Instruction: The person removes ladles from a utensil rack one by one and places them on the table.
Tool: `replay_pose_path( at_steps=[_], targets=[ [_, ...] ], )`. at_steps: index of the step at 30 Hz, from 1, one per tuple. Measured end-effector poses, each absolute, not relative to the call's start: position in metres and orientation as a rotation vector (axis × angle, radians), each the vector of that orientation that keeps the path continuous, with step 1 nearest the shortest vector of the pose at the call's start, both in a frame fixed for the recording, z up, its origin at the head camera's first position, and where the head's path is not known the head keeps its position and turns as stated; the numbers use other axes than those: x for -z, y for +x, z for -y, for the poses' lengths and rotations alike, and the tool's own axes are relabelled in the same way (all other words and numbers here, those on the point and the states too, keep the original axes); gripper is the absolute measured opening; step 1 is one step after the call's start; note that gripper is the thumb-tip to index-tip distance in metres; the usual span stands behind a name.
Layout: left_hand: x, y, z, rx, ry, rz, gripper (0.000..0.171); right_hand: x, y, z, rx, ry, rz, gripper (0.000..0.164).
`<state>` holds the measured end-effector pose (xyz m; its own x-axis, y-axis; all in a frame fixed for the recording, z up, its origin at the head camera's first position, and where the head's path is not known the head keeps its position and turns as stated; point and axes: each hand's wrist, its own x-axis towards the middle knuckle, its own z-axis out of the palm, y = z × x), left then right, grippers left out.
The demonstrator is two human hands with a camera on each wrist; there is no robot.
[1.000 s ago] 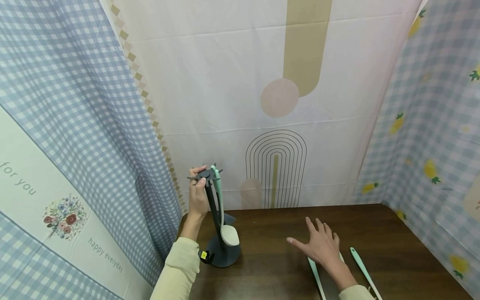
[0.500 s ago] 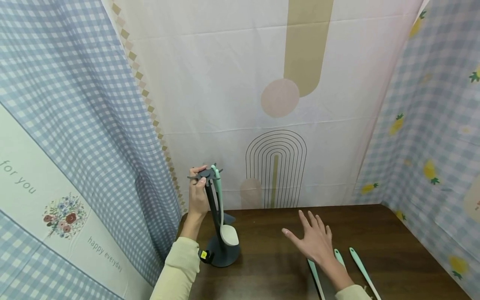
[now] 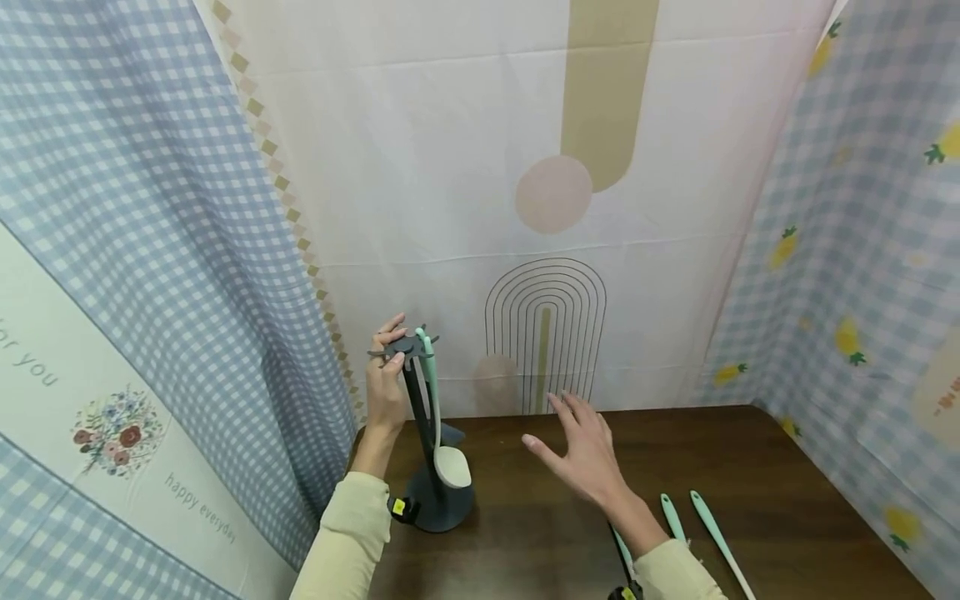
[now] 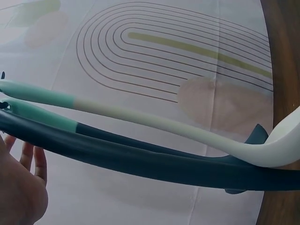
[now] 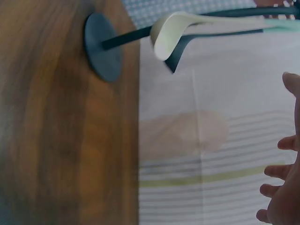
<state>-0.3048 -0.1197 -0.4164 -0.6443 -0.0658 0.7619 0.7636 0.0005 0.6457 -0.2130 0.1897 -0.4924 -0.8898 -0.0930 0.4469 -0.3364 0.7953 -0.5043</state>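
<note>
Having moved nearer the stand (image 3: 441,510) on the surface (image 3: 525,542), a person's right hand (image 3: 587,458) hovered, fingers spread. Fingers of the left hand (image 3: 385,392) pinched the stand's top, where a white ladle (image 3: 453,467) hung.

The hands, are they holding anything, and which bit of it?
The left hand holds the dark utensil stand by its hooked top, thumb and fingers around it. The right hand holds nothing.
</note>
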Motion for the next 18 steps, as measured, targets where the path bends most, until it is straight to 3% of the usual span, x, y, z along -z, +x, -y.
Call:
replay_pose_path(
  at_steps=[18],
  targets=[
    [0.412, -0.313, 0.108, 1.935, -0.964, 1.421, 0.05, 0.438, -0.21, -0.136, -0.963, 0.735, 2.535, 0.083]
  ],
)
